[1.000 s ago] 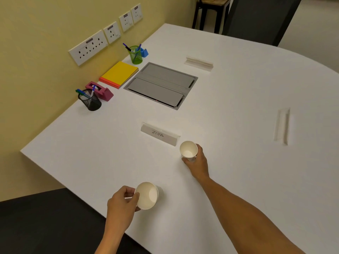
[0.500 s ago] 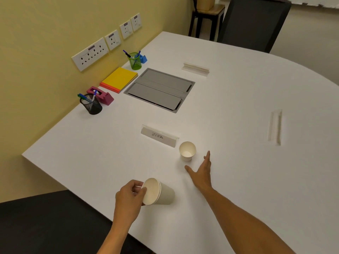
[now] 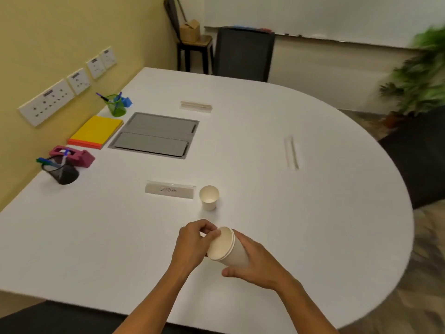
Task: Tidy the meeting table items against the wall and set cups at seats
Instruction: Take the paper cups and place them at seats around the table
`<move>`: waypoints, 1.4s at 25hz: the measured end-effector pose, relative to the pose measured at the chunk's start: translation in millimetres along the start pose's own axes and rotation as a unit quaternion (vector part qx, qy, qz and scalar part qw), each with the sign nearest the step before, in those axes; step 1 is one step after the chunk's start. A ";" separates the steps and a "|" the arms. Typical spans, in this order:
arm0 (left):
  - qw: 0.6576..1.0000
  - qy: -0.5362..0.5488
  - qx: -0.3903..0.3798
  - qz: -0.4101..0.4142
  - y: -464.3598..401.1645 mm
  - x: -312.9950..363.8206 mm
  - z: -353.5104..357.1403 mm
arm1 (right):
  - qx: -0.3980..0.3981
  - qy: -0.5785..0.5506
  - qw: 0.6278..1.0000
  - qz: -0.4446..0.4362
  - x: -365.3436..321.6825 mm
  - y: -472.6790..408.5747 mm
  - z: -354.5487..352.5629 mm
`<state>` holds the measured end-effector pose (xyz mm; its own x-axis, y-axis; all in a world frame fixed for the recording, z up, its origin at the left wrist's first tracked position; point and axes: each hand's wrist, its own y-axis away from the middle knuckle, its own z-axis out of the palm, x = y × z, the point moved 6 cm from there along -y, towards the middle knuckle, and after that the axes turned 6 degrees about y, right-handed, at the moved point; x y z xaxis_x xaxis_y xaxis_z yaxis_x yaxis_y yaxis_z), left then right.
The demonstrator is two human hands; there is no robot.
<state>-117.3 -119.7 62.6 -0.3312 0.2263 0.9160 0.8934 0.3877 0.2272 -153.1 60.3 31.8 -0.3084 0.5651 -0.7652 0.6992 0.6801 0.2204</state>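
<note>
A stack of white paper cups lies tilted on its side above the white table, mouth toward me. My right hand grips the stack's body from the right. At the rim my left hand pinches the stack with its fingertips. One single paper cup stands upright to the right of the name card marked "ZIBRA". Against the yellow wall sit a black mesh pen cup, a pink tape dispenser, a yellow and orange notepad stack and a green pen cup.
A grey cable hatch is set into the table near the wall items. Two other name cards lie farther out. A dark chair stands at the far end, a plant at right, another dark chair beside the table.
My right hand left the standing cup and came back to grip the cup stack. The left hand carried the stack rightward, toward the middle. The view lifted toward the far chair.
</note>
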 end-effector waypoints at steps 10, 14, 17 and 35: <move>0.988 0.015 -0.139 0.063 30.4 69.3 87.0 | 0.171 -0.039 0.979 0.105 39.4 127.7 -39.3; 0.970 0.140 -0.197 0.015 75.0 83.4 149.9 | 0.240 -0.053 0.963 0.108 59.3 181.5 -61.5; 0.947 0.231 -0.222 0.010 118.3 96.0 203.5 | 0.280 -0.053 0.953 0.099 78.9 227.6 -79.1; 0.956 0.173 -0.205 0.121 209.1 173.3 499.9 | 0.513 -0.247 0.800 0.186 283.3 507.5 -231.9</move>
<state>-139.8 447.3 103.6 -0.0432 -0.0710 0.9965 0.9985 -0.0367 0.0407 -35.3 673.8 67.1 0.1602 0.2133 -0.9638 0.9231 -0.3783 0.0698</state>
